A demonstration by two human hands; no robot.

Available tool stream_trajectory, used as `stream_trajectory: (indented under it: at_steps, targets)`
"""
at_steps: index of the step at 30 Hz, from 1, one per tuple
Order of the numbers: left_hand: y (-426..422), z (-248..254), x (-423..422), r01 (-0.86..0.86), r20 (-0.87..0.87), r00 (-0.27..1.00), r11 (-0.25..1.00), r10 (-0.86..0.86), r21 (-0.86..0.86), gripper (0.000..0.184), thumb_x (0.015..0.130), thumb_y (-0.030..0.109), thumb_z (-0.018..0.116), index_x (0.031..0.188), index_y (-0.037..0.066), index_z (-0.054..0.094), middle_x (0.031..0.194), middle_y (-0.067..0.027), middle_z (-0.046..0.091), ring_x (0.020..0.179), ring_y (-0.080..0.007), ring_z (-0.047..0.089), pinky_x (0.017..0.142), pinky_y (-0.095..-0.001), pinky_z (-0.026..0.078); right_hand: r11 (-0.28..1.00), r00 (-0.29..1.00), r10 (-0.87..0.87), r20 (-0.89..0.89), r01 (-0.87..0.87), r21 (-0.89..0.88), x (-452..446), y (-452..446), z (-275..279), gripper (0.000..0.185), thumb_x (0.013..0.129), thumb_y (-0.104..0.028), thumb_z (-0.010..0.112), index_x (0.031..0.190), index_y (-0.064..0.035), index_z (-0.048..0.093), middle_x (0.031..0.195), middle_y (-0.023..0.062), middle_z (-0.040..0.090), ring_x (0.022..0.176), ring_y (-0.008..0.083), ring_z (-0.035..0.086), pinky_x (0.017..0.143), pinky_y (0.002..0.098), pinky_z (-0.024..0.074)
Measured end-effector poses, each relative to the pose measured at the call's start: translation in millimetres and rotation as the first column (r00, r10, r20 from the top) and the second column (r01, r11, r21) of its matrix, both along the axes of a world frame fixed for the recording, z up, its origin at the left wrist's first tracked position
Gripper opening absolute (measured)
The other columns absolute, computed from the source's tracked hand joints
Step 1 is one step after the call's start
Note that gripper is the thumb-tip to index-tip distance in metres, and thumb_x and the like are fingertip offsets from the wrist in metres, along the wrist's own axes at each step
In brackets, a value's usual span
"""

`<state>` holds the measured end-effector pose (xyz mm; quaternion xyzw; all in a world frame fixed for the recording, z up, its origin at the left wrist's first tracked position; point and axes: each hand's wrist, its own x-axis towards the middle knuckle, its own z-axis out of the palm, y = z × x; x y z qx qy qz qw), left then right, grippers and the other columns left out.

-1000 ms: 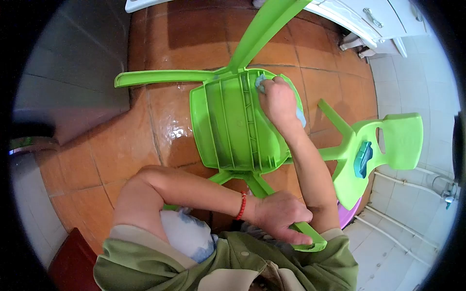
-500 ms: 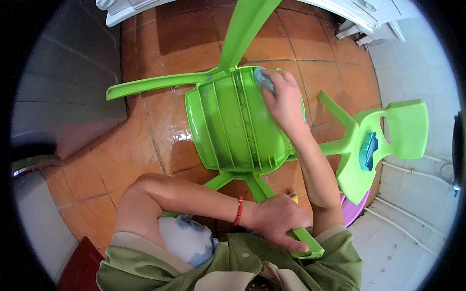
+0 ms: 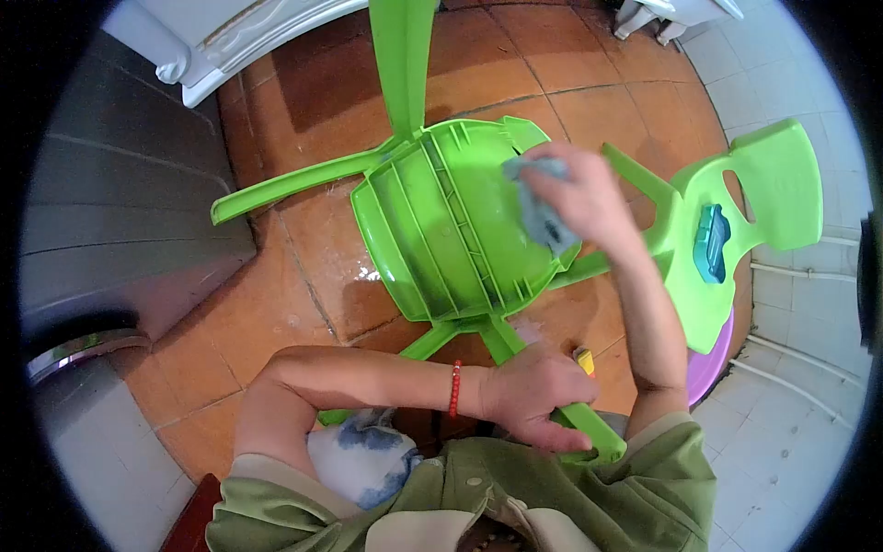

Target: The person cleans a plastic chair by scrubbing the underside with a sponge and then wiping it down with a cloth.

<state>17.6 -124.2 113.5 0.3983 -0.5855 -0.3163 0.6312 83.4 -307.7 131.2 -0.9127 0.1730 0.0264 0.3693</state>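
Observation:
A green plastic chair (image 3: pixel 432 221) is turned over in front of me, its ribbed underside facing up and its legs pointing outward. My left hand (image 3: pixel 538 396), a red bead bracelet at its wrist, is wrapped round one chair leg (image 3: pixel 593 432) close to my body. In my right hand (image 3: pixel 589 198) is a grey-blue cloth (image 3: pixel 547 225), pressed against the right part of the underside. The cloth hides some of the seat's edge there.
A second green chair (image 3: pixel 708 313) stands at the right with a teal plastic object (image 3: pixel 711 244) on its seat. Beneath it shows a purple basin (image 3: pixel 710 363). A dark appliance (image 3: pixel 129 202) is on the left; white furniture (image 3: pixel 267 41) stands behind. White pipes (image 3: pixel 800 271) run along the tiled wall.
My right hand has moved the cloth right and toward me along the underside. The left hand keeps its hold on the leg. The whole view has shifted slightly.

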Motion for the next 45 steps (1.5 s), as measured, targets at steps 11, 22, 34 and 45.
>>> stream_trajectory:
  at_steps: [11, 22, 34, 45]
  targets:
    - [-68, -6, -11, -0.278, 0.133, 0.951, 0.96, 0.28, -0.036, 0.04, 0.084, 0.043, 0.058, 0.089, 0.003, 0.053, 0.081, -0.0155, 0.05, 0.081, -0.0359, 0.052, 0.07, -0.0461, 0.039, 0.89, 0.628, -0.394, 0.672, 0.08, 0.448, 0, -14, 166, 0.029, 0.086, -0.016, 0.06, 0.109, 0.0016, 0.06, 0.094, 0.0003, 0.06, 0.083, 0.0091, 0.056, 0.077, 0.0225, 0.043]
    - [40, -36, 156, -0.758, 0.493, 0.583, 0.651, 0.646, 0.044, 0.037, 0.079, 0.02, 0.072, 0.101, 0.002, 0.048, 0.103, -0.0158, 0.049, 0.095, -0.0298, 0.051, 0.082, -0.0391, 0.044, 0.873, 0.855, -0.289, 0.43, 0.051, 0.484, 35, -25, 159, 0.016, 0.084, -0.007, 0.052, 0.096, -0.0002, 0.059, 0.084, 0.0056, 0.063, 0.071, 0.0119, 0.06, 0.067, 0.0236, 0.0496]
    - [18, -41, 253, -0.621, 0.076, 0.764, 0.699, 0.64, 0.354, 0.025, 0.088, 0.028, 0.065, 0.086, 0.003, 0.061, 0.075, -0.0013, 0.062, 0.07, -0.0109, 0.058, 0.066, -0.0269, 0.047, 0.98, 0.979, 0.18, -0.091, -0.187, -0.068, 56, -46, 116, 0.014, 0.087, -0.022, 0.055, 0.088, -0.0075, 0.052, 0.081, -0.0046, 0.05, 0.078, 0.0053, 0.045, 0.069, 0.0223, 0.0378]
    - [95, -46, 158, -0.866, 0.011, 0.472, 0.461, 0.882, 0.196, 0.013, 0.091, 0.014, 0.061, 0.087, 0.002, 0.058, 0.078, 0.0003, 0.055, 0.073, -0.0089, 0.051, 0.065, -0.0245, 0.043, 0.988, 0.974, -0.134, 0.181, 0.146, -0.058, 42, 31, 115, 0.021, 0.083, -0.017, 0.061, 0.101, -0.0061, 0.063, 0.09, 0.0105, 0.066, 0.084, 0.0237, 0.062, 0.078, 0.0383, 0.0509]
